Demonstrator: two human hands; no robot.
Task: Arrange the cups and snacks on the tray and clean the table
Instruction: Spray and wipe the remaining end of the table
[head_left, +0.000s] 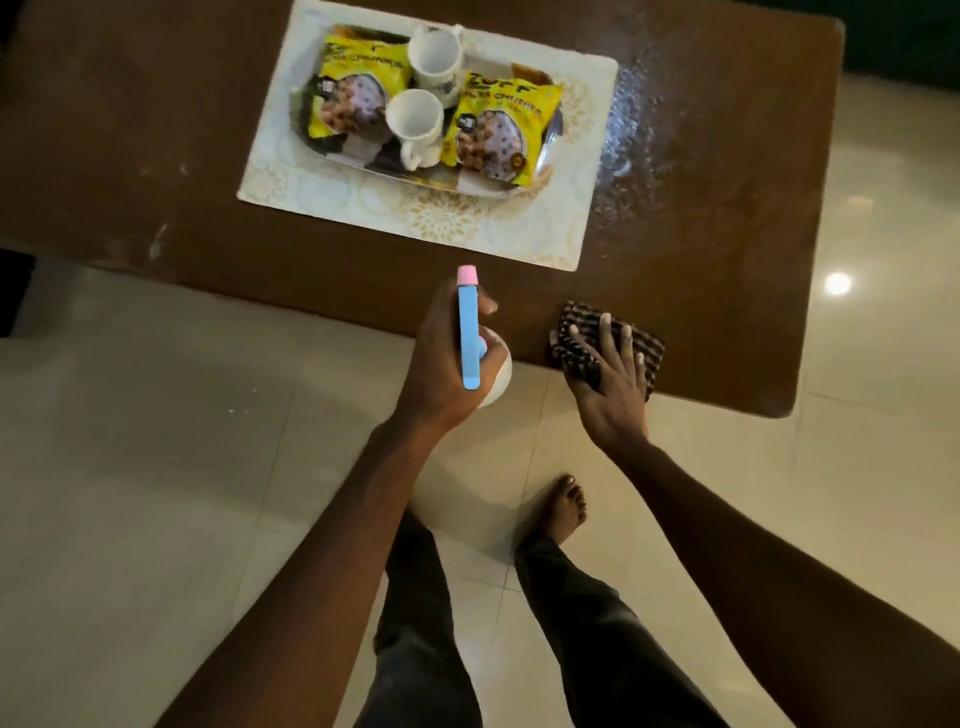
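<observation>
The right hand (610, 374) is pressing flat, fingers spread straight, on the striped cloth (571, 353) at the near edge of the table (727, 260), while the left hand (441, 358) is gripping the spray bottle (469, 332) (its long axis pointing toward the tray (395, 174), cups and snacks sitting loaded). The wet patch (634, 119) is lying beyond the cloth, slightly rightward, nearer the right hand

Cups (423, 88) between snack packs (434, 111) – on tray (488, 191)
</observation>
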